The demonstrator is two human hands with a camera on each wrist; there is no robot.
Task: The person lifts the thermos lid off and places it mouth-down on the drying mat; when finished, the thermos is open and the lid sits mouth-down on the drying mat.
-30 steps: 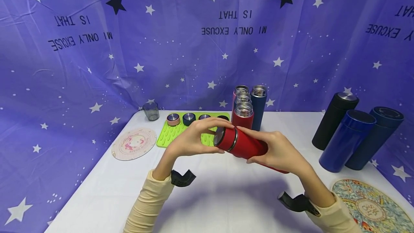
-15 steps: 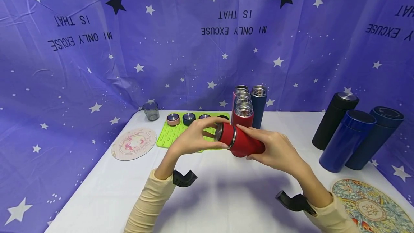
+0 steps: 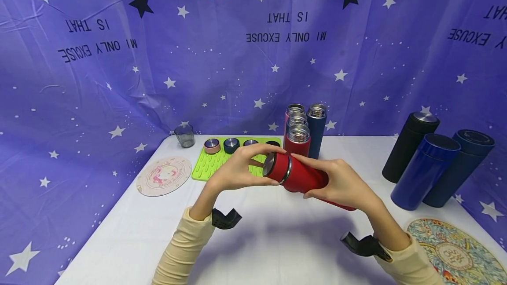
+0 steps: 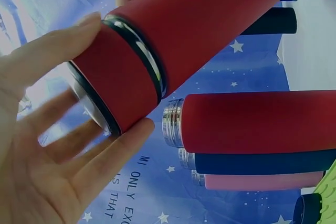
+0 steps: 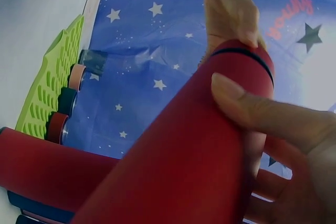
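Observation:
A red thermos (image 3: 303, 177) is held in the air over the table, tilted, its lidded end toward the left. My left hand (image 3: 237, 170) pinches the red lid (image 4: 113, 74) between thumb and fingers. A silver ring shows where the lid meets the body. My right hand (image 3: 342, 184) grips the body, thumb along one side in the right wrist view and fingers round the other. Just behind stands an uncapped red thermos (image 3: 298, 144) with a bare steel neck, in front of blue and pink uncapped ones.
A green mat (image 3: 206, 166) at the back carries several lids (image 3: 231, 145). Left of it are a glass (image 3: 185, 136) and a round pink mat (image 3: 164, 176). Capped black (image 3: 409, 147) and blue thermoses (image 3: 425, 173) stand at right, behind a patterned round mat (image 3: 455, 252).
The thermos swung to point more away from me half a second ago, then back to its slant across the view. The left fingers shifted slightly round the lid; both hands stay on it.

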